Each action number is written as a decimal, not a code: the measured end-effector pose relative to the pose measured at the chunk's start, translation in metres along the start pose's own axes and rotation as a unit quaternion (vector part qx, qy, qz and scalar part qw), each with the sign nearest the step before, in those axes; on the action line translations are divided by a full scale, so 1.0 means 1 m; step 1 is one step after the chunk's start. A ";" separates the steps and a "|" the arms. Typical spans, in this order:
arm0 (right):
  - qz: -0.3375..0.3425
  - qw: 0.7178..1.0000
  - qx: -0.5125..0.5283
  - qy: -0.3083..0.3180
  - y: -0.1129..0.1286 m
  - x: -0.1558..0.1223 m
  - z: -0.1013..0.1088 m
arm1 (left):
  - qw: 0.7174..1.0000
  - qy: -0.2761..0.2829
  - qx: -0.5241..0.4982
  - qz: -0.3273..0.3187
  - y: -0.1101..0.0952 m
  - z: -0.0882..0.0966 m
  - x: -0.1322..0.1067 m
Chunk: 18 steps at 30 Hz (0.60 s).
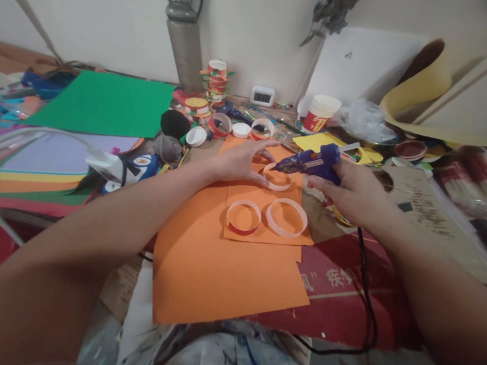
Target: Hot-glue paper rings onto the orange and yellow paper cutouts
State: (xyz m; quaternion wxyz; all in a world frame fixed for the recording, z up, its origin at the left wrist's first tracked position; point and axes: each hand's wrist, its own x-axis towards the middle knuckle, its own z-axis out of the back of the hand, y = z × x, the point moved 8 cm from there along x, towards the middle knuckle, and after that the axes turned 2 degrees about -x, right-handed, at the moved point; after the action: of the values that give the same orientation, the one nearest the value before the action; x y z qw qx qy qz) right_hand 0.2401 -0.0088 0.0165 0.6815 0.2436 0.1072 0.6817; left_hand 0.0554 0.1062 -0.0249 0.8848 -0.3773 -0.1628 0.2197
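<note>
My right hand (358, 191) is closed around the handle of a blue hot glue gun (311, 164), with a pale glue stick out of its back end. The nozzle points left, over the rim of a white paper cup ring (279, 188). With thumb and curled fingers, my left hand (252, 162) holds the left side of that ring; its index finger stretches out above. Two more rings, a red-and-white one (244, 231) and a white one (288, 234), lie nearer me on orange paper (225, 278).
Green card (108, 106) and stacked coloured sheets lie at left. Behind are a steel bottle (186, 53), a decorated cup stack (217, 87), a small digital clock (262, 96) and a paper cup (321, 113). A black cord (365, 285) hangs below my right hand.
</note>
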 end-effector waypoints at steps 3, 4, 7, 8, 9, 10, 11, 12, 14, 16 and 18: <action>0.045 0.999 -0.017 -0.014 0.008 -0.002 -0.002 | 1.000 0.000 -0.004 -0.014 -0.001 -0.002 0.003; 0.055 0.998 -0.023 -0.019 0.009 -0.003 -0.004 | 1.000 0.002 -0.004 -0.017 -0.002 -0.003 0.003; 0.057 0.997 -0.052 -0.025 0.006 -0.003 -0.010 | 1.000 0.011 -0.006 -0.018 -0.007 -0.006 0.004; 0.054 0.996 -0.063 -0.027 0.005 -0.003 -0.012 | 1.000 0.010 -0.006 -0.016 -0.008 -0.007 0.004; 0.052 0.995 -0.074 -0.029 0.004 -0.003 -0.014 | 1.000 0.008 -0.005 -0.012 -0.008 -0.007 0.004; 0.052 0.995 -0.083 -0.031 0.004 -0.004 -0.016 | 1.000 0.005 -0.002 -0.009 -0.008 -0.007 0.004; 0.053 0.994 -0.093 -0.033 0.005 -0.004 -0.017 | 1.000 0.003 0.001 -0.006 -0.007 -0.007 0.004; 0.054 0.993 -0.102 -0.035 0.006 -0.004 -0.017 | 1.000 0.001 0.004 -0.005 -0.007 -0.007 0.004; 0.051 0.990 -0.125 -0.035 0.008 -0.004 -0.018 | 1.000 0.002 0.011 -0.008 -0.005 -0.008 0.004; 0.042 0.987 -0.151 -0.032 0.009 -0.004 -0.018 | 1.000 0.002 0.016 -0.012 -0.003 -0.008 0.004; 0.039 0.984 -0.171 -0.031 0.009 -0.005 -0.016 | 1.000 0.003 0.016 -0.014 -0.001 -0.008 0.004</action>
State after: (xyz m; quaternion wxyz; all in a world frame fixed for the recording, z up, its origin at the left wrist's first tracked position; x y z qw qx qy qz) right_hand 0.2243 -0.0108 0.0064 0.6888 0.1488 -0.0415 0.7083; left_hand 0.0630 0.1031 -0.0285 0.8944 -0.3610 -0.1618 0.2085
